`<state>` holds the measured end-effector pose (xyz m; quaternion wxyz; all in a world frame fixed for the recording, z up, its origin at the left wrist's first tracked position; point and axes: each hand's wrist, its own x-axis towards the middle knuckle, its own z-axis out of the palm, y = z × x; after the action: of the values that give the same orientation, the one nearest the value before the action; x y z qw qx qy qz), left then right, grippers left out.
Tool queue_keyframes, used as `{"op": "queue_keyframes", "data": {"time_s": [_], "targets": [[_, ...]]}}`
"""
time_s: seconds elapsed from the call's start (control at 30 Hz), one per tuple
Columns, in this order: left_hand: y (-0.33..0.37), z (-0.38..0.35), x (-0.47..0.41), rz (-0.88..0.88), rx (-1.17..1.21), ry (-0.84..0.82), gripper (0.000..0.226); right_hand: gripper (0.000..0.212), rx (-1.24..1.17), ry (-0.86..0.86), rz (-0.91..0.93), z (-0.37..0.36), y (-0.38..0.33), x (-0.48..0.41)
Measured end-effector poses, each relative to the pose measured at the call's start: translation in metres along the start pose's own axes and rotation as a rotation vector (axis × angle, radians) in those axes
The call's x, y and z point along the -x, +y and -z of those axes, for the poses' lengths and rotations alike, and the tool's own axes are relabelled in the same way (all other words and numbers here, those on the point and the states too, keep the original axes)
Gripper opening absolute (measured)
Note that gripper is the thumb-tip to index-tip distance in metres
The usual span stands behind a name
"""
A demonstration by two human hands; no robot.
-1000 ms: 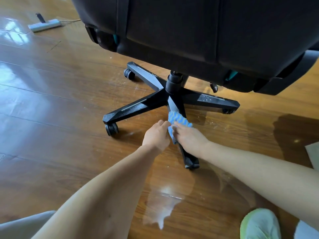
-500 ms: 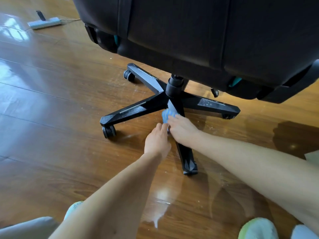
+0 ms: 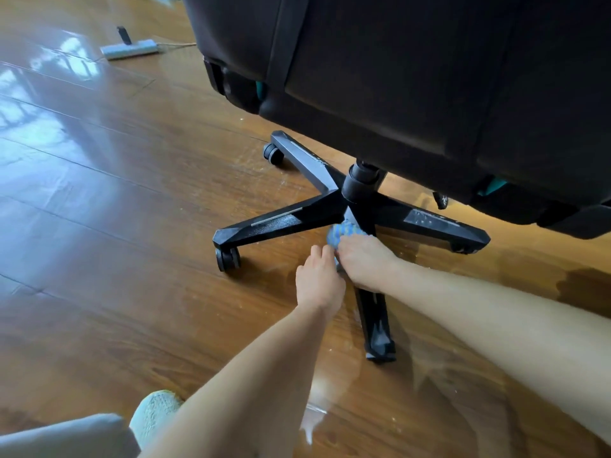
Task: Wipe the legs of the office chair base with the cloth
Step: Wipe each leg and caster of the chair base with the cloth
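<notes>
Far left on the glossy wooden floor (image 3: 99,200) lies a flat grey cleaning tool (image 3: 130,48), well apart from the chair. At the bottom left corner are a grey trouser knee (image 3: 59,438) and, just beside it, a pale green slipper (image 3: 155,411).

The black chair base (image 3: 334,200) spreads its legs from a round centre column (image 3: 362,183). The left leg (image 3: 277,223) runs out to a wheel (image 3: 227,259). Another leg (image 3: 304,157) points away to a far wheel (image 3: 273,153).

The left forearm reaches up from the bottom edge, nearly straight. The left hand (image 3: 319,282) is seen from its back, with its fingers bent forward towards the cloth. Their tips meet the right hand's fingers, but the view is blurred there, so I cannot tell whether they pinch the cloth or only touch it.

The blue striped cloth (image 3: 344,232) is bunched on the top of the near leg (image 3: 377,322), close to the centre column. Only its upper part shows above the knuckles.

The right hand (image 3: 367,259) lies over the near leg with its fingers curled down around the cloth, clasping it against the leg. Its forearm stretches in from the right edge, slanting down across the floor.

Further right, another leg (image 3: 429,223) ends near the seat's shadow. The black seat (image 3: 429,77) overhangs the base from above.
</notes>
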<state>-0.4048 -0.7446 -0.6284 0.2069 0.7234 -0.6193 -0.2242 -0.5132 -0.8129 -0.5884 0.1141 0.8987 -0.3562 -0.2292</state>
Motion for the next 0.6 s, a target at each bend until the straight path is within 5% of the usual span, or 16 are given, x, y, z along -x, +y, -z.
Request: {"op": "queue_keyframes", "data": {"time_s": [0.2,0.4,0.6], "targets": [[-0.003,-0.008,0.006,-0.087,-0.061,0.032,0.044,0.035,0.165,-0.046,-0.052,0.003,0.010,-0.035],[-0.003,0.001,-0.003,0.142,0.070,0.069,0.012,0.033,0.145,-0.072,0.095,-0.003,-0.014,-0.010],[-0.011,-0.004,0.001,0.216,0.143,0.081,0.013,0.034,0.157,-0.120,-0.008,0.024,0.007,-0.020]]}}
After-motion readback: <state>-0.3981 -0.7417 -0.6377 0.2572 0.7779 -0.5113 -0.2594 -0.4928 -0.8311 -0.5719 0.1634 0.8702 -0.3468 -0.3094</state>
